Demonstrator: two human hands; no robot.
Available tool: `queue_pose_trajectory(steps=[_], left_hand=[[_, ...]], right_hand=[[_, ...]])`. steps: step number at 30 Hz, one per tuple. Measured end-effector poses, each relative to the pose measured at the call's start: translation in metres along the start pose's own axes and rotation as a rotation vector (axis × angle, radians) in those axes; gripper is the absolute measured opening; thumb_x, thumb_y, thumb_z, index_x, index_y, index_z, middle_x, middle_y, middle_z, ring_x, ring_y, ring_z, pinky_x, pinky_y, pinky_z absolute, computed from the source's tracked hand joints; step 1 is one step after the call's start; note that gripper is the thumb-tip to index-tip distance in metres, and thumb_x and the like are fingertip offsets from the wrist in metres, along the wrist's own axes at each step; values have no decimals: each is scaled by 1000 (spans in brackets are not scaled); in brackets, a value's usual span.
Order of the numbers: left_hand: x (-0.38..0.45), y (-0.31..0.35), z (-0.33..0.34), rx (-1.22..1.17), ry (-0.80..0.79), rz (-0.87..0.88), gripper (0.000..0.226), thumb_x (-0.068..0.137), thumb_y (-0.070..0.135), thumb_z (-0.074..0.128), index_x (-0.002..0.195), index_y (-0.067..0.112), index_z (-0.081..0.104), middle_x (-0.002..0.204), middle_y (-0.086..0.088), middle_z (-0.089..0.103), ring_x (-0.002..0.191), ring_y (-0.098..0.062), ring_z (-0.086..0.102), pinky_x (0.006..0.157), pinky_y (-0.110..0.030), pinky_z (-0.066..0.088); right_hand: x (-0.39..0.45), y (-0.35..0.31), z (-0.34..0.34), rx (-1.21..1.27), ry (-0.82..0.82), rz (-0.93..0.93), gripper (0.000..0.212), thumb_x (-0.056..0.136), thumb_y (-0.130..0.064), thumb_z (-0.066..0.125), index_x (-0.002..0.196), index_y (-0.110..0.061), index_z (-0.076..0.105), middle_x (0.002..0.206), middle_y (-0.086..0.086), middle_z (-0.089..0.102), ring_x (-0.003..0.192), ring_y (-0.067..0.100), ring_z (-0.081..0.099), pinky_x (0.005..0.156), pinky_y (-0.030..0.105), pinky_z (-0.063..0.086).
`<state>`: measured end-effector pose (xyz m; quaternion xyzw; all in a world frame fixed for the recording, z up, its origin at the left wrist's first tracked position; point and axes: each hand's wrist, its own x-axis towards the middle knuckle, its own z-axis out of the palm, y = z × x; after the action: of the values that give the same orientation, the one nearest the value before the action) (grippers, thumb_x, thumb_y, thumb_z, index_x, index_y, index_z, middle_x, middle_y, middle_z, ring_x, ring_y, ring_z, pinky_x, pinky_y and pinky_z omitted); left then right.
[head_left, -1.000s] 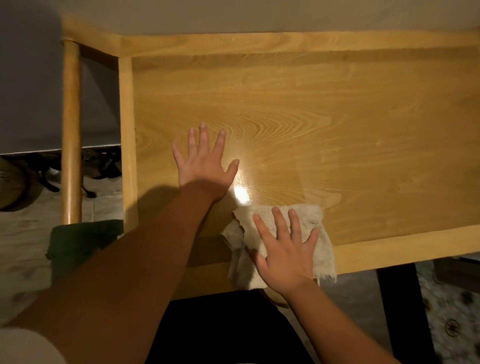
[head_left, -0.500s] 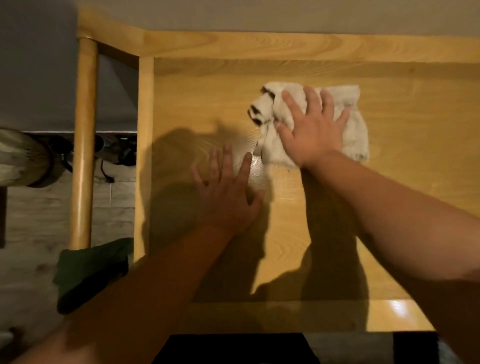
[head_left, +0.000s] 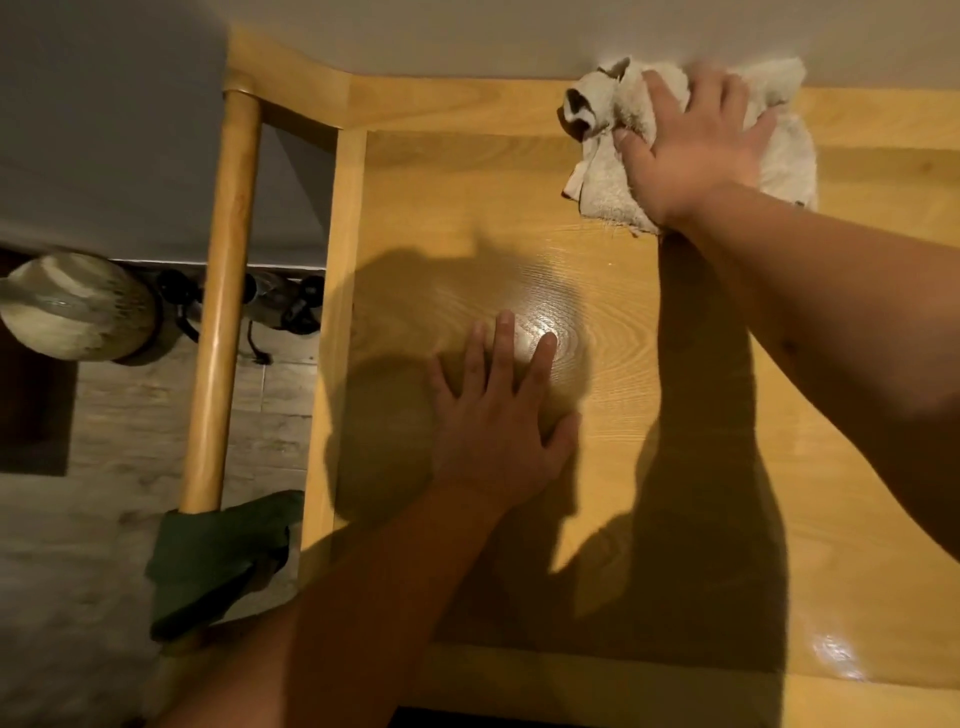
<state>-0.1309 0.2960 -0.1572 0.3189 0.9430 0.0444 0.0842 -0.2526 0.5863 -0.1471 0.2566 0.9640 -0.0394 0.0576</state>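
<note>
The left hand (head_left: 498, 415) lies palm down on the table (head_left: 467, 208), fingers straight and spread, holding nothing. It rests on the left-middle part of the wooden top, and its fingertips reach a bright patch of glare. The right hand (head_left: 696, 150) stretches to the far edge of the table. It too is flat with straight fingers, which are slightly blurred, and it presses down on a white cloth (head_left: 600, 176).

The cloth lies under that palm at the far rim, and its far edge runs up to the pale wall (head_left: 467, 36). It shows on both sides of the hand. To the left is a bunched fold with a dark spot, and to the right and beside the wrist is a flatter, frayed part. The cloth is well apart from the left hand, beyond it and to its right. Both forearms throw dark shadows across the table.

At the far left a round pale object (head_left: 78, 306) sits by the wall. Next to it a round wooden post (head_left: 223, 312) runs along beside the table's left rail. A dark green cloth (head_left: 218, 551) is bunched at the post's near end. Black cables (head_left: 291, 312) lie on the floor (head_left: 130, 415) between the post and the table.
</note>
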Motion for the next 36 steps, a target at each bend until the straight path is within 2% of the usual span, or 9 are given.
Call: queue_pose_trajectory(steps=[8, 12, 17, 20, 22, 27, 30, 33, 36], left_hand=[[-1, 2, -3, -12, -23, -27, 81, 84, 69, 39, 156, 35, 25, 168, -11, 13, 153, -36, 15, 113, -70, 6], [2, -1, 0, -26, -92, -6, 80, 88, 73, 26, 157, 38, 10, 169, -10, 2, 154, -35, 4, 113, -70, -1], [-2, 1, 2, 75, -25, -22, 79, 88, 75, 25, 156, 36, 17, 169, -10, 10, 153, -34, 13, 112, -70, 11], [1, 2, 0, 85, -68, -39, 81, 86, 77, 15, 157, 38, 8, 170, -6, 1, 155, -32, 3, 114, -68, 3], [1, 1, 0, 57, -78, -31, 83, 85, 75, 18, 158, 37, 6, 170, -7, -1, 155, -32, -1, 115, -69, 1], [-3, 0, -4, -1, -87, -9, 83, 87, 75, 18, 159, 35, 7, 169, -7, -3, 155, -32, -5, 114, -69, 0], [-2, -1, -6, 6, -81, -6, 83, 88, 75, 17, 159, 35, 7, 169, -8, -3, 155, -32, -5, 115, -69, 0], [-2, -2, -5, 9, -80, -8, 82, 88, 75, 16, 159, 35, 6, 169, -8, -4, 155, -32, -5, 115, -69, -1], [-1, -1, -8, 16, -100, -9, 82, 88, 74, 17, 159, 35, 6, 169, -8, -5, 155, -32, -7, 115, -69, -1]], right_hand=[[-47, 8, 0, -11, -56, -74, 66, 91, -65, 18, 152, -44, 9, 165, 4, 10, 151, 33, 1, 107, 76, 6], [-105, 10, 5, 0, -99, -75, 65, 92, -64, 20, 152, -46, 6, 166, 3, 5, 151, 33, -4, 109, 76, 5], [-190, 12, 15, 7, -129, -77, 64, 93, -63, 25, 152, -47, 5, 166, 1, 2, 151, 31, -6, 109, 75, 6], [-247, 13, 17, 8, -155, -80, 65, 93, -63, 24, 152, -47, 3, 166, 1, 0, 151, 32, -7, 109, 75, 5], [-288, 15, 20, 14, -168, -77, 65, 92, -63, 23, 152, -47, 2, 166, 0, 0, 150, 31, -7, 109, 75, 4], [-391, 18, 29, 29, -200, -84, 67, 94, -59, 32, 154, -44, 6, 166, 2, 2, 150, 32, -6, 109, 74, 8], [-440, 23, 33, 27, -226, -63, 67, 93, -60, 31, 155, -43, 11, 166, 4, 5, 151, 34, -3, 108, 74, 10], [-462, 25, 32, 15, -243, -16, 67, 90, -61, 31, 154, -41, 20, 164, 6, 15, 150, 36, 8, 106, 75, 17], [-461, 26, 30, 7, -261, -9, 68, 90, -61, 33, 153, -41, 21, 164, 6, 19, 150, 36, 11, 105, 74, 19]])
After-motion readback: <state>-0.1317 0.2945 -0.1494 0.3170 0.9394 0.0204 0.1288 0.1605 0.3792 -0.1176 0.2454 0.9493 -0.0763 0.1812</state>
